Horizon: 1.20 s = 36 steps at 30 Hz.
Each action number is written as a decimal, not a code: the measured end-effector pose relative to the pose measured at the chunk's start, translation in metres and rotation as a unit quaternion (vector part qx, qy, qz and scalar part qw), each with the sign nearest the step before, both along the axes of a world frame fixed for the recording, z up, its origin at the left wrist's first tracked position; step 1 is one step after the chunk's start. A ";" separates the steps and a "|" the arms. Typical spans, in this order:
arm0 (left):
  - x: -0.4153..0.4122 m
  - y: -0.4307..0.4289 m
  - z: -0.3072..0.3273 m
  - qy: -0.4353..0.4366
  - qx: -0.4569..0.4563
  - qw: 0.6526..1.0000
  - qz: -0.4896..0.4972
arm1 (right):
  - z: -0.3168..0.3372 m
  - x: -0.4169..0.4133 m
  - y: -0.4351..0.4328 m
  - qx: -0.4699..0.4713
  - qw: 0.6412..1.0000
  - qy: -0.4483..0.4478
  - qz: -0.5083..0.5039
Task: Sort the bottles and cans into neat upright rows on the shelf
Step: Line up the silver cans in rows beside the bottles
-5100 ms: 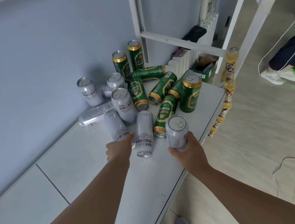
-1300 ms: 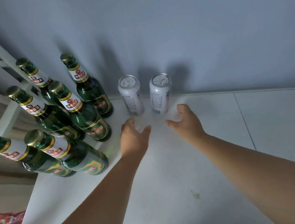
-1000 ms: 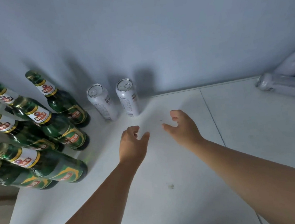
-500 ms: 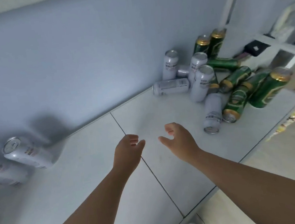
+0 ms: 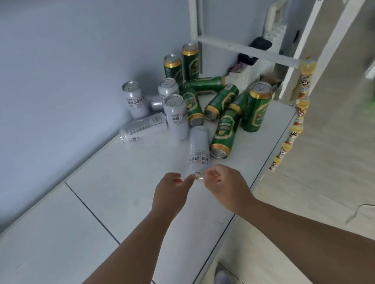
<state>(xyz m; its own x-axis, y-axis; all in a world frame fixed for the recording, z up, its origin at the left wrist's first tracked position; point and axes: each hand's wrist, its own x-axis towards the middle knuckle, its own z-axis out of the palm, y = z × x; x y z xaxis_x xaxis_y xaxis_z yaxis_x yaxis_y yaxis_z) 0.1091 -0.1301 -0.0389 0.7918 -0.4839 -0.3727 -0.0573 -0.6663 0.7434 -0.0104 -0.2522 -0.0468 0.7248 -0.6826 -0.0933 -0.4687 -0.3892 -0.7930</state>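
Clutter fills the shelf's far end: 3 white cans upright, green cans mostly toppled. Left hand and right hand flank the near end of 1 lying white can, both loosely curled, holding nothing yet (contact unclear), probably to stand it up.

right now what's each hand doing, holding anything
Left hand: open, fingertips at the near end of the lying white can, no grip.
Right hand: open, loosely curled beside that end, holding nothing.

Head view, steeply down over shelf, close.
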 end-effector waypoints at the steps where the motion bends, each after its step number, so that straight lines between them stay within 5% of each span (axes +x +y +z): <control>1: -0.002 -0.011 -0.002 0.004 0.005 1.000 -0.002 | 0.002 -0.005 -0.008 -0.005 1.000 -0.004 -0.011; 16: -0.009 -0.082 -0.016 0.007 0.130 0.989 0.064 | 0.010 0.012 -0.074 -0.017 0.999 -0.007 -0.029; 25: 0.007 -0.027 -0.006 0.001 0.023 0.997 0.070 | 0.033 0.092 -0.086 -0.035 0.999 -0.017 0.039; 36: 0.018 0.032 0.032 -0.067 -0.083 0.982 0.154 | 0.005 0.169 -0.085 0.054 0.998 0.022 0.005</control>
<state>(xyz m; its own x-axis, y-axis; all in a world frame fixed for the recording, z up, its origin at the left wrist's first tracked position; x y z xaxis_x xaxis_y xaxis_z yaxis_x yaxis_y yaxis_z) 0.1270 -0.0982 -0.0068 0.9467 -0.2588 -0.1917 0.0240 -0.5368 0.8434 0.1590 -0.3374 -0.0418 0.7249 -0.6599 -0.1977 -0.5010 -0.3081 -0.8087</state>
